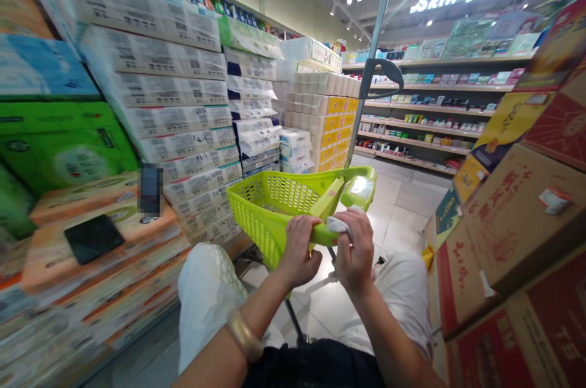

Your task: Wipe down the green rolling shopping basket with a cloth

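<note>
A lime-green shopping cart (270,241) with a perforated basket stands between my knees. My left hand (300,251) is closed around the near end of its green handle. On the same handle, a little to the right, my right hand (356,247) is closed with a crumpled white tissue or cloth (337,225) between its fingers and the plastic. A small pale panel (359,185) sits on the handle's far end. Just behind it rises a grey pole (379,22) with a dark loop grip (384,78).
Stacked paper packs (183,101) rise at the left, with a dark flat tablet-like object (94,238) on a lower orange pack (50,263). Cardboard boxes (526,217) line the right side. Product shelves (430,86) stand at the back beyond the tiled floor (394,199).
</note>
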Motion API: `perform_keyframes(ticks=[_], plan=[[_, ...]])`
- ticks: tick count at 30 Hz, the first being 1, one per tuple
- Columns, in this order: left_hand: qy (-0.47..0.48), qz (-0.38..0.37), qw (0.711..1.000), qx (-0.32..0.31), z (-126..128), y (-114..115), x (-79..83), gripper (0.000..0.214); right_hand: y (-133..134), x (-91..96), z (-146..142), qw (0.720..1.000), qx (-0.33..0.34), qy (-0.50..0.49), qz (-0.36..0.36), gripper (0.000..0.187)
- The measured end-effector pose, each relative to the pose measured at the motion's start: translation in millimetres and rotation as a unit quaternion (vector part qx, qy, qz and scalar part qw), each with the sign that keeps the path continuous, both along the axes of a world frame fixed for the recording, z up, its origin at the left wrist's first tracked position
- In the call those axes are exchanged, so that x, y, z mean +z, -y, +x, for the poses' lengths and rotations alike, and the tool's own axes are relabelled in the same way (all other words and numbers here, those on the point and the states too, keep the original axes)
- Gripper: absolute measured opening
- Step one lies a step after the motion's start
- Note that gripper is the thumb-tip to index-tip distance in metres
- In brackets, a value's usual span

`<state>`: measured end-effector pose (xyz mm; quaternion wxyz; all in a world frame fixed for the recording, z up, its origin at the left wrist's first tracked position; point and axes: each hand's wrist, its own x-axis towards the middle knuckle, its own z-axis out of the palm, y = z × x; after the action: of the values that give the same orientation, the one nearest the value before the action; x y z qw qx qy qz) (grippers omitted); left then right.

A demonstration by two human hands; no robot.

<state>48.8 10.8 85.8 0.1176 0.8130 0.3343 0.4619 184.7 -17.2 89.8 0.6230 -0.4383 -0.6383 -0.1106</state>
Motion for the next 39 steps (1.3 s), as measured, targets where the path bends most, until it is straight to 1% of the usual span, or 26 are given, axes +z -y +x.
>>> perform_keyframes(ticks=[2, 4, 6, 7, 9, 12, 14, 15, 16, 17, 19, 22, 24, 26, 28, 30, 32, 34, 36, 39], plan=[[-0.002, 0.002, 1.000, 0.009, 0.5, -0.4, -1.0, 0.037, 7.1, -12.7, -13.9, 0.998, -0.010, 0.050, 0.027, 0.029], [-0.001, 0.005, 1.000, 0.004, -0.9, -0.9, -1.0, 0.029, 11.7, -22.9, -19.4, 0.992, -0.009, 0.120, 0.040, 0.033], [-0.001, 0.004, 1.000, -0.008, -3.2, -1.4, 0.0, 0.028, 10.8, -27.4, -13.4, 0.985, 0.001, 0.167, 0.046, 0.035], [-0.002, 0.001, 1.000, -0.013, -4.1, -1.6, 0.7, 0.030, 8.3, -27.2, -7.1, 0.984, 0.010, 0.172, 0.049, 0.035], [-0.007, -0.007, 1.000, -0.019, -4.7, -1.9, 1.7, 0.037, 0.5, -22.8, 7.5, 0.989, 0.037, 0.136, 0.053, 0.033], [-0.003, -0.013, 1.000, -0.007, -2.7, -2.2, 1.5, 0.048, -10.9, -13.0, 19.2, 0.997, 0.060, -0.023, 0.047, 0.030], [0.001, -0.013, 1.000, 0.001, -0.7, -2.0, 0.6, 0.051, -12.9, -9.9, 14.7, 0.992, 0.050, -0.113, 0.038, 0.030], [0.002, -0.011, 1.000, 0.003, 0.0, -1.8, 0.2, 0.050, -11.5, -10.3, 9.5, 0.990, 0.040, -0.132, 0.037, 0.031], [0.002, -0.007, 1.000, 0.005, 0.5, -1.6, -0.2, 0.049, -8.6, -12.0, 3.2, 0.991, 0.030, -0.128, 0.039, 0.030], [0.002, -0.003, 1.000, 0.006, 0.5, -1.3, -0.6, 0.047, -4.7, -14.7, -3.1, 0.994, 0.023, -0.102, 0.043, 0.030], [-0.003, 0.003, 1.000, 0.011, -0.3, -0.8, -0.8, 0.040, 3.8, -21.2, -12.8, 0.999, 0.012, -0.005, 0.050, 0.030], [-0.009, 0.000, 1.000, 0.013, -2.2, -0.8, -0.5, 0.030, 10.8, -24.6, -12.6, 0.988, 0.013, 0.143, 0.048, 0.032], [-0.009, -0.002, 1.000, 0.004, -2.6, -1.5, -0.2, 0.031, 9.0, -17.6, -4.3, 0.982, 0.029, 0.180, 0.047, 0.032], [-0.008, -0.001, 1.000, -0.002, -2.1, -2.9, -0.4, 0.039, 3.5, -3.8, 5.2, 0.984, 0.044, 0.169, 0.026, 0.029], [-0.007, 0.003, 1.000, -0.005, -1.1, -4.6, -0.9, 0.047, -2.9, 12.6, 12.0, 0.990, 0.034, 0.138, -0.023, 0.025], [-0.004, 0.003, 1.000, -0.008, -0.4, -6.0, -0.9, 0.052, -8.2, 26.6, 16.0, 0.989, 0.007, 0.127, -0.079, 0.023], [-0.001, -0.001, 1.000, -0.014, -0.6, -6.6, 0.0, 0.053, -11.2, 34.8, 18.9, 0.983, -0.005, 0.139, -0.117, 0.022], [-0.003, -0.011, 1.000, -0.019, -1.6, -6.3, 1.6, 0.052, -11.6, 35.5, 21.7, 0.982, 0.011, 0.139, -0.131, 0.023], [-0.007, -0.018, 1.000, -0.021, -2.7, -5.3, 3.1, 0.051, -9.8, 28.6, 22.9, 0.987, 0.035, 0.111, -0.109, 0.023], [-0.012, -0.016, 1.000, -0.019, -3.5, -3.5, 3.6, 0.048, -5.3, 6.7, 17.0, 0.998, 0.046, 0.046, -0.013, 0.022]])
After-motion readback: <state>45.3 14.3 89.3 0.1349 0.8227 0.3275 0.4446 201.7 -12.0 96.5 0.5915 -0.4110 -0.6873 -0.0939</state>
